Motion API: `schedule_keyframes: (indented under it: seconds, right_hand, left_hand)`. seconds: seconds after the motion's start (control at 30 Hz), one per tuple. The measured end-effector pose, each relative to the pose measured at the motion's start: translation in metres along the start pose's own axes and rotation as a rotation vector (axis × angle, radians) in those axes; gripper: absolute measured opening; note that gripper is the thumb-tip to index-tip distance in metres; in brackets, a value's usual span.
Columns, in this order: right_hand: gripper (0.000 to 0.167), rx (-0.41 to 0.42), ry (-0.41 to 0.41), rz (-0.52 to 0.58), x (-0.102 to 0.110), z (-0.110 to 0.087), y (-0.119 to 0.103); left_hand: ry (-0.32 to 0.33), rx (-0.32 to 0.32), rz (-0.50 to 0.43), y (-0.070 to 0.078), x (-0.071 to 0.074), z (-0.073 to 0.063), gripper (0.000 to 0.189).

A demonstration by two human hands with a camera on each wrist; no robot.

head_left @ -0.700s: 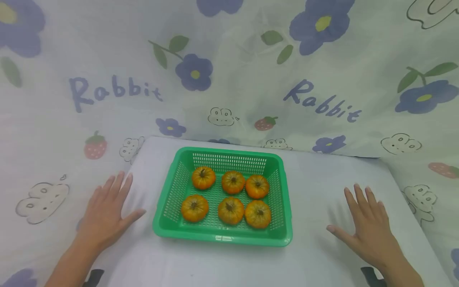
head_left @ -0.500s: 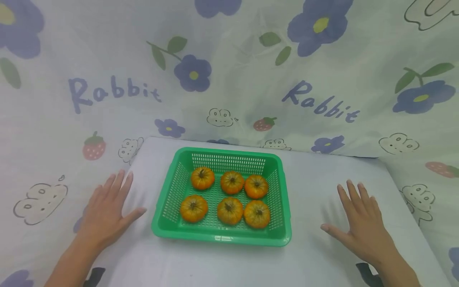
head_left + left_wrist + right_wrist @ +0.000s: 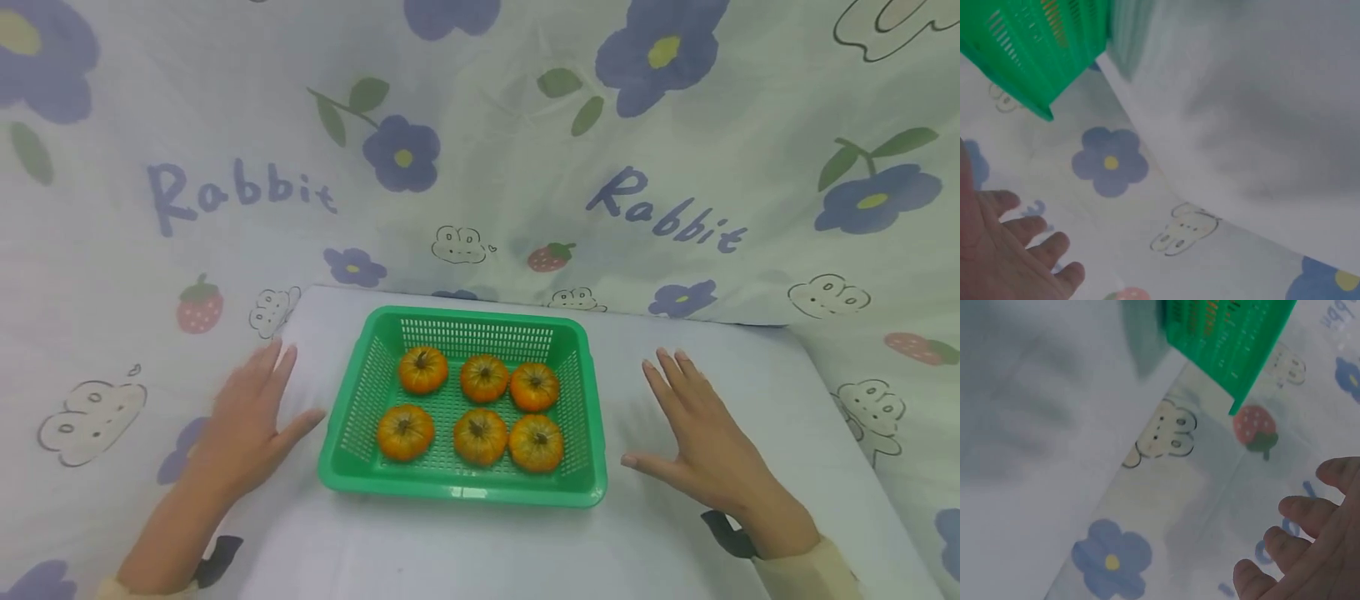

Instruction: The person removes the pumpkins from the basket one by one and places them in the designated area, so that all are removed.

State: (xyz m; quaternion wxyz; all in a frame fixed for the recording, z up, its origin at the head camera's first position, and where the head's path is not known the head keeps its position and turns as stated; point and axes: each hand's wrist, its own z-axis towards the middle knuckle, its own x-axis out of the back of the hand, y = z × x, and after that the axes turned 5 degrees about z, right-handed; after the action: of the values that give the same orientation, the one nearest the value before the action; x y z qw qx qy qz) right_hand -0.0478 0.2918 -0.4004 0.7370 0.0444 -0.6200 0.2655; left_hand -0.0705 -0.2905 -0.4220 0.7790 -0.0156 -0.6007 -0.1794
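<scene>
A green plastic basket [image 3: 461, 492] with slotted walls stands on the white table, and several small orange pumpkins [image 3: 406, 433] lie in it in two rows. To its left, the left hand [image 3: 251, 425] hovers with fingers straight and thumb spread toward the basket's side, holding nothing. Over the table to the right, the right hand [image 3: 708, 442] is held the same way, its thumb pointing at the basket, a small gap away. In both wrist views the fingers are apart from the basket wall, and each palm is bare.
The white table [image 3: 450, 550] extends around the basket on all sides. Behind it and along both sides hangs a pale curtain [image 3: 495, 150] printed with flowers, rabbits and strawberries. A dark strap piece [image 3: 217, 562] shows at the left wrist.
Both hands have moved inward toward the basket, the right one farther, and slightly forward. Sleeve cuffs now show at the bottom. The basket and pumpkins stay in place.
</scene>
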Motion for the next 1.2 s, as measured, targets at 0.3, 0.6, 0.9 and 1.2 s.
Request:
schedule_keyframes:
  seconds: [0.3,0.6,0.9,1.2]
  right_hand:
    - [0.124,0.118,-0.038,0.048,-0.011,0.015,-0.022]
    - [0.119,0.179,-0.154,0.112,-0.030,0.028,-0.041]
    - [0.093,0.234,-0.168,0.133,-0.044,0.043,-0.047]
    - [0.085,0.211,-0.325,0.098,-0.055,0.069,-0.068]
  left_hand:
    - [-0.067,0.093,-0.177,0.030,-0.016,0.013,0.090]
    - [-0.108,0.116,-0.312,0.060,-0.038,0.030,0.086]
    - [-0.190,0.234,-0.356,0.078,-0.037,0.043,0.082]
    - [-0.083,0.287,-0.228,0.075,-0.037,0.037,0.054]
